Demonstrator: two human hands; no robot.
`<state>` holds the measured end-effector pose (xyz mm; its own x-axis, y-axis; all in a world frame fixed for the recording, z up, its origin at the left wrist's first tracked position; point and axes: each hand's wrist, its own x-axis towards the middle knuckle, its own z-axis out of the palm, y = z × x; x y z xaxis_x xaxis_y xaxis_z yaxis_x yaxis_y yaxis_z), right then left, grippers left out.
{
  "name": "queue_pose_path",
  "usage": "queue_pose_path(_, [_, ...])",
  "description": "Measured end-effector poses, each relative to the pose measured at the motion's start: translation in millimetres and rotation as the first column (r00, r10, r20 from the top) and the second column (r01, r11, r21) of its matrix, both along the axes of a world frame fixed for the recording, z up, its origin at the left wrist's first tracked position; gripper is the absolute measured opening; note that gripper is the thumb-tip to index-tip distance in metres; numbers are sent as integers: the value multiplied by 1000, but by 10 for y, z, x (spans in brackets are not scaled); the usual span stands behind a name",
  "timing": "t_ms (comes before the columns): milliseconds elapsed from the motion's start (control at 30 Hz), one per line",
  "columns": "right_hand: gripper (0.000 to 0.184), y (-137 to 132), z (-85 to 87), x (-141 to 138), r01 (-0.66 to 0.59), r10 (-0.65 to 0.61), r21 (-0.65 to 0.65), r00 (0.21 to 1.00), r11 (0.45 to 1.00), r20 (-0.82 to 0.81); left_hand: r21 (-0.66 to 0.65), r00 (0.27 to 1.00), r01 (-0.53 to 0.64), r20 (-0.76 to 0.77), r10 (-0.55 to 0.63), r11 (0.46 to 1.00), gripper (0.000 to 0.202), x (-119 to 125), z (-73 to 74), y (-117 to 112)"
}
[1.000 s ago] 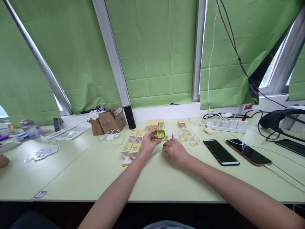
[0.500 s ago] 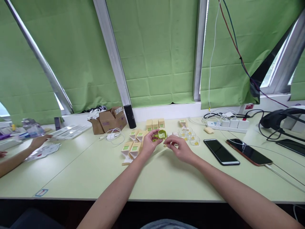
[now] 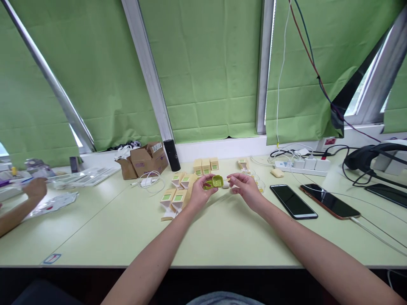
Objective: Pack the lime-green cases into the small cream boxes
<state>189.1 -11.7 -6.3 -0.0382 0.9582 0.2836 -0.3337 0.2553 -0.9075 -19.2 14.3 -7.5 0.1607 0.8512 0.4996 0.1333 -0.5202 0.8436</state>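
Olive-green plastic forms the small square case (image 3: 218, 181) that the left hand (image 3: 200, 190) holds, its hollow facing up, with thumb and fingers closed on its near side. It is raised just above the pale green bench (image 3: 222, 237), nearer the far edge than the front one. Beside it, apart from the case, the right hand (image 3: 244, 188) has thumb and forefinger nearly together, apparently on a small yellowish piece (image 3: 229, 179) too tiny to identify. Beige cardboard cartons with green square panels (image 3: 179, 197) stand left of the hands; clear plastic cups (image 3: 261, 185) lie partly hidden behind the right wrist, towards the far edge. The step in hand seems to be handling the piece next to the case; the next move calls for a steady case and a light, sure pinch.
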Motion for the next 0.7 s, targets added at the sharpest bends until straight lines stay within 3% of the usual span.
queue_pose_path(333, [48,60,-39,31,9,-12,-101,1000,995,-24,-8,1000,4,-20,-4,1000,49,13,-22,5])
queue_pose_path(700, [45,-7,21,-27,7,-7,7,998,1000,58,7,998,-33,-47,33,999,49,12,-28,-2])
